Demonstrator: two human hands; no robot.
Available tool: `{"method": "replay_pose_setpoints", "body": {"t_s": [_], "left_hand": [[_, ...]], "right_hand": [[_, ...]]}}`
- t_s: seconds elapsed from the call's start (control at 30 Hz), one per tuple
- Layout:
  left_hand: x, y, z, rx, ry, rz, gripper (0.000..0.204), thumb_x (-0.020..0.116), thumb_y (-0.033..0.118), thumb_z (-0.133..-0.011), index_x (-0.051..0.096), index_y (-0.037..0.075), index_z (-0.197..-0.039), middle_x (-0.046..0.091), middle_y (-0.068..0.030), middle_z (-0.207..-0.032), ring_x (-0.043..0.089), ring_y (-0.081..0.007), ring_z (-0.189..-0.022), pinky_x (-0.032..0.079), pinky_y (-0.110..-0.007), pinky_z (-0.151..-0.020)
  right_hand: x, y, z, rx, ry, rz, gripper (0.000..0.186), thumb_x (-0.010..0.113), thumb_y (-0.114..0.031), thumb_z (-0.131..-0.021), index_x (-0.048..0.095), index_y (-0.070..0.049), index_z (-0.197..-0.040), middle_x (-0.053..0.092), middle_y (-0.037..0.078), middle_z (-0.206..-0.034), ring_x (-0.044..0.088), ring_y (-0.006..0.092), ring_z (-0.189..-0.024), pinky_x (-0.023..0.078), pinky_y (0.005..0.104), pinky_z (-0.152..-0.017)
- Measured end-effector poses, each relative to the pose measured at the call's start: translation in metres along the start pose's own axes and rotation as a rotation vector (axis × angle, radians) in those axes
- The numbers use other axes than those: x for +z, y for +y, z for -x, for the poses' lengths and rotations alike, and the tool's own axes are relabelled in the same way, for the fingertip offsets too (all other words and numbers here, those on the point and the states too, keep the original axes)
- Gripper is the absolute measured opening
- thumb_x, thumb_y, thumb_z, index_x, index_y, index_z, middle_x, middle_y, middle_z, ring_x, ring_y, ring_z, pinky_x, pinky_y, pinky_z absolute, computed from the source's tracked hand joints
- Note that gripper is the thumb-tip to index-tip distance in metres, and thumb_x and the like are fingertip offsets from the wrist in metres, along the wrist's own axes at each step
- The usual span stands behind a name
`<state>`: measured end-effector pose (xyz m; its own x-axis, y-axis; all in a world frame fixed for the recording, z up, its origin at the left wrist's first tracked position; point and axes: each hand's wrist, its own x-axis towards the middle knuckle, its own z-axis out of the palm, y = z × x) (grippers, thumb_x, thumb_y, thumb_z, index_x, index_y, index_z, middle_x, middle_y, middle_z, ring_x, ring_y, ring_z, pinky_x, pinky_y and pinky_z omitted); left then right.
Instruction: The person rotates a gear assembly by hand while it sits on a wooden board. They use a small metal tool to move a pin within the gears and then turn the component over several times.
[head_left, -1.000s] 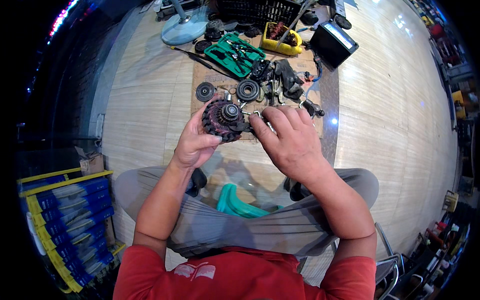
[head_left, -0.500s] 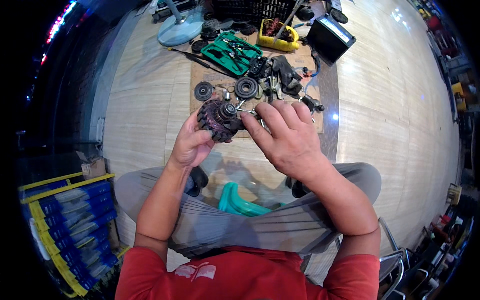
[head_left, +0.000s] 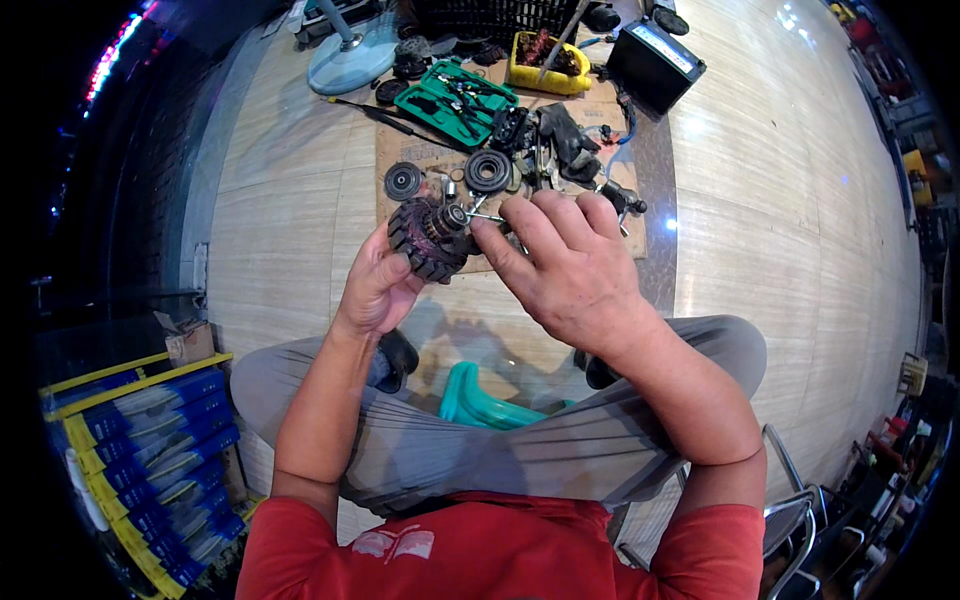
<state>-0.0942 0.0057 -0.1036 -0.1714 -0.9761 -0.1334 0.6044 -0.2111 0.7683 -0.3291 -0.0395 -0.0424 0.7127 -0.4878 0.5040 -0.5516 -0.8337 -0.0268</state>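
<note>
Gripping the toothed rotor (head_left: 428, 238), the left hand (head_left: 375, 290) holds it while right hand (head_left: 565, 270) fingertips pinch its shaft.

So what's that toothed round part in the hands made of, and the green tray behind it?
The toothed round part looks like dark, dull metal, grimy or rusty, with a shinier steel shaft; left hand grips it, right hand touches its shaft. The green tray seems moulded plastic: uniform bright colour, smooth sheen.

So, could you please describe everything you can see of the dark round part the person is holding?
The rotor-like part is a dark, grimy metal cylinder with a toothed rim, reddish windings inside and a short shaft at its centre. It is held in the air, tilted, above the cardboard sheet. The left hand cradles it from below; the right hand has its fingertips at the shaft end.
</note>
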Motion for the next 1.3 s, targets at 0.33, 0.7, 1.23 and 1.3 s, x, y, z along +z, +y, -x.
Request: {"method": "replay_pose_setpoints", "body": {"t_s": [0.33, 0.7, 1.23, 1.3], "left_hand": [[0.000, 0.001, 0.000, -0.008, -0.005, -0.033, 0.098, 0.083, 0.036, -0.076, 0.028, 0.001, -0.149, 0.056, -0.0110, -0.130, 0.059, -0.0199, -0.115, 0.049, -0.031, -0.096], [-0.004, -0.001, -0.001, -0.017, -0.015, -0.039, 0.094, 0.079, 0.040, -0.080, 0.028, -0.002, -0.147, 0.056, -0.0121, -0.131, 0.058, -0.0211, -0.119, 0.048, -0.033, -0.098], [-0.014, -0.007, -0.001, -0.055, -0.009, -0.195, 0.092, 0.077, 0.048, -0.079, 0.035, -0.004, -0.142, 0.055, -0.0129, -0.131, 0.058, -0.0217, -0.118, 0.047, -0.037, -0.101], [-0.016, -0.006, -0.001, -0.068, -0.012, -0.216, 0.095, 0.075, 0.051, -0.080, 0.033, -0.004, -0.144, 0.054, -0.0133, -0.133, 0.057, -0.0223, -0.120, 0.047, -0.038, -0.102]], "right_hand": [[0.004, 0.003, 0.000, -0.052, 0.066, 0.047, 0.034, 0.056, -0.022, -0.081, 0.065, -0.008, -0.111, 0.056, 0.007, -0.104, 0.053, 0.0225, -0.099, 0.038, 0.0372, -0.081], [0.001, 0.004, -0.001, -0.048, 0.049, 0.000, 0.034, 0.056, -0.023, -0.081, 0.066, -0.011, -0.110, 0.056, 0.007, -0.103, 0.052, 0.0234, -0.098, 0.039, 0.0390, -0.081], [0.005, 0.003, 0.000, -0.049, -0.007, 0.005, 0.028, 0.056, -0.023, -0.082, 0.069, -0.010, -0.104, 0.057, 0.003, -0.099, 0.051, 0.0201, -0.096, 0.038, 0.0350, -0.077], [0.007, 0.002, -0.001, -0.049, 0.006, 0.012, 0.027, 0.056, -0.023, -0.082, 0.069, -0.010, -0.102, 0.057, 0.003, -0.099, 0.051, 0.0199, -0.095, 0.038, 0.0347, -0.076]]}}
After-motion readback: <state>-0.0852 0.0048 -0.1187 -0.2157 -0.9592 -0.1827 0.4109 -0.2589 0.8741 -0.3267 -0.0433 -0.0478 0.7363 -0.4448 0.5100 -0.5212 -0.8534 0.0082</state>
